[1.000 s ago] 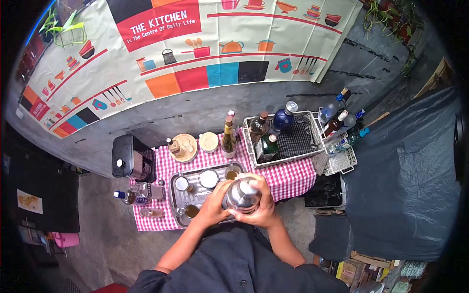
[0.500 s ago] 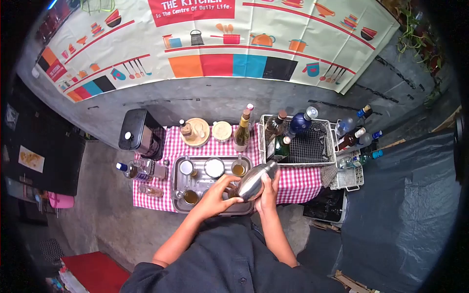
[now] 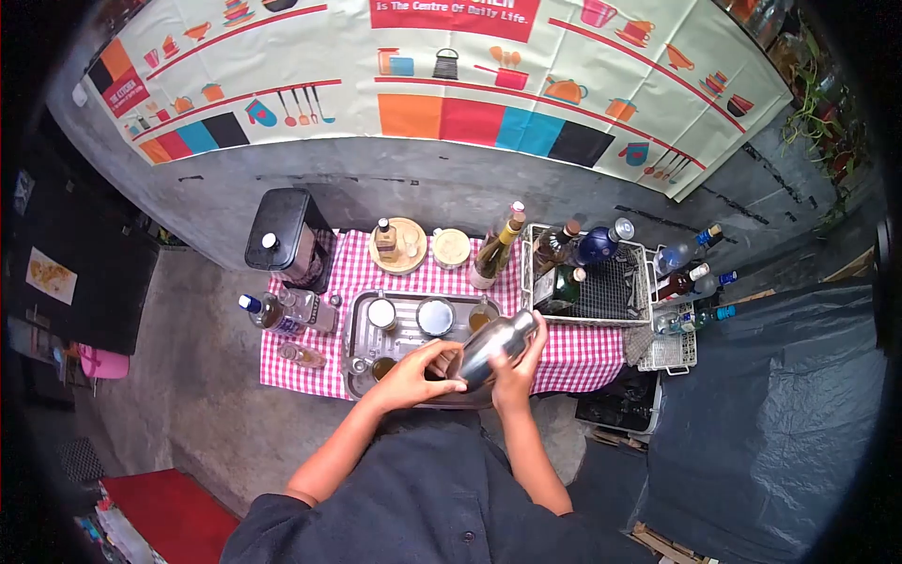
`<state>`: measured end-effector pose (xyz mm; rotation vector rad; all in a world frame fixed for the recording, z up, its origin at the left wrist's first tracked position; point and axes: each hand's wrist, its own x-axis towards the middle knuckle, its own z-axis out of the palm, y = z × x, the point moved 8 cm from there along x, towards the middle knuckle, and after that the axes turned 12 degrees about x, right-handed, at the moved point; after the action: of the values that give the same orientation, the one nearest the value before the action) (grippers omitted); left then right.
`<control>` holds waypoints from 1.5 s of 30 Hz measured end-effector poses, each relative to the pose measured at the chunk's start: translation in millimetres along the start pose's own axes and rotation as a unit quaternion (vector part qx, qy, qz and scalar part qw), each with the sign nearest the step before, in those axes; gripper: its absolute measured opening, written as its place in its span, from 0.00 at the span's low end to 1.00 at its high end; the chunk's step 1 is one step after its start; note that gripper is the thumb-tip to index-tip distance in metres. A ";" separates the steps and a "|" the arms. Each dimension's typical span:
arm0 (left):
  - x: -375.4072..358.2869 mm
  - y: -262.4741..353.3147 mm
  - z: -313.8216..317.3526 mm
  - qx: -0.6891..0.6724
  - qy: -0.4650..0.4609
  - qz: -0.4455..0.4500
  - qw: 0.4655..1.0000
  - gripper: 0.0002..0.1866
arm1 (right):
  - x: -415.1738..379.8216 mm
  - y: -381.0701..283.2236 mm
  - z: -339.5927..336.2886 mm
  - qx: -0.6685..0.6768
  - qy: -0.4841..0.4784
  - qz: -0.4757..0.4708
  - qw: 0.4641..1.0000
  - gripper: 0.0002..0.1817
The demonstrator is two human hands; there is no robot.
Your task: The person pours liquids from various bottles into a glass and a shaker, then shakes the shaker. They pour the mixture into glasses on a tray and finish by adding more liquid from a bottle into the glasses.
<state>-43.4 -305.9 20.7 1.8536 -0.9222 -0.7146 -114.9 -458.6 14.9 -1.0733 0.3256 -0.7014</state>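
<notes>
A steel cocktail shaker (image 3: 490, 349) is tilted in front of my chest, its capped end up and to the right. My left hand (image 3: 420, 378) is closed around its lower left end. At the upper right, my right hand (image 3: 519, 371) grips its side and top. Beneath lies a metal serving tray (image 3: 352, 324). On the tray stand a glass mug (image 3: 381, 313) at the left, a bowl with white contents (image 3: 435, 317) in the middle, a mug of amber liquid (image 3: 482, 318) partly behind the shaker, and another amber-filled mug (image 3: 382, 368) in front.
A wire basket (image 3: 639, 321) with several bottles stands at the right. A tall bottle (image 3: 495, 252), a wooden plate (image 3: 410, 263) and a light cup (image 3: 451, 247) line the back. At the left are a black-lidded container (image 3: 287, 235) and clear bottles (image 3: 307, 310). A checkered cloth (image 3: 583, 357) covers the table.
The camera view has shifted, so the table and its things appear further right. My hands still hold the shaker, which shows a similar tilt; its outline is slightly blurred.
</notes>
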 end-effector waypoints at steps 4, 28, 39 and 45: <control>-6.8 -3.5 -12.0 -0.068 0.014 -0.026 0.997 0.29 | -13.3 83.7 -15.8 0.262 0.093 0.299 0.913 0.22; -19.4 -9.1 -31.7 -0.073 -0.029 0.035 0.996 0.26 | -32.7 86.1 3.3 0.237 0.092 0.281 0.925 0.18; 13.5 -24.9 35.4 -0.163 -0.088 -0.036 0.982 0.33 | -18.9 -54.2 19.3 -0.217 -0.053 -0.183 0.957 0.49; 28.5 -14.6 58.5 -0.167 -0.106 0.001 0.980 0.35 | -19.3 -62.9 15.1 -0.201 -0.165 -0.242 0.935 0.51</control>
<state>-69.0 -352.8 -19.3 1.5008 -0.8769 -1.0156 -143.5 -453.6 75.9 -1.6687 -0.1033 -0.8933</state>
